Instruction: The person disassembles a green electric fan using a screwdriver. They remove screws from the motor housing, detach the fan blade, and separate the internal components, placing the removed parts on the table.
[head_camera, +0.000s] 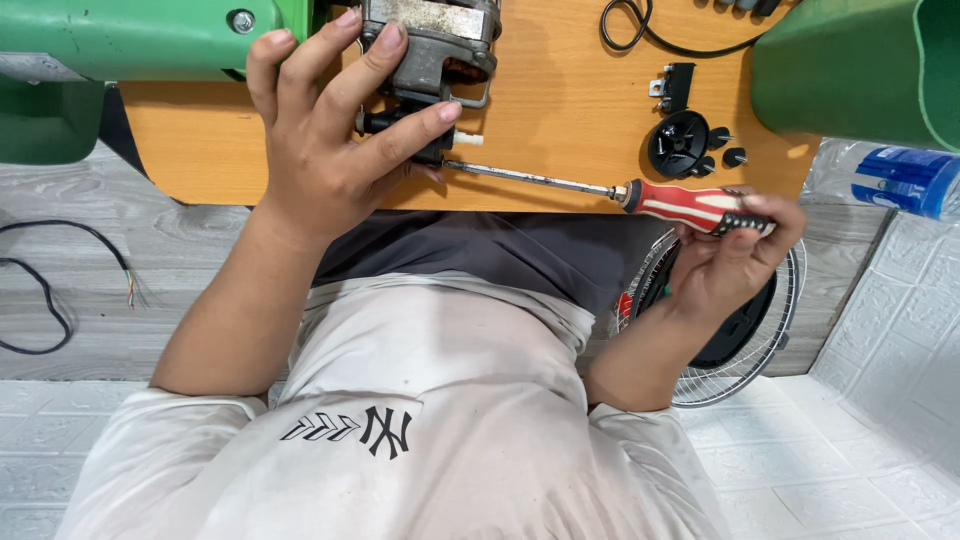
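My left hand (325, 130) grips a grey metal fan motor (432, 45) with a black part under it, at the near edge of an orange wooden table (560, 110). A screwdriver (690, 205) with a red, white and black handle is held in my right hand (730, 265). Its long metal shaft points left, and the tip meets the black part of the motor just below my left fingers.
Green fan housing parts lie at the table's left (120, 35) and right (860, 65). A black round cap (678, 143), small knobs, a switch part and a black cable (640, 30) rest on the table. A wire fan grille (740, 340) and a plastic bottle (900, 178) are on the floor.
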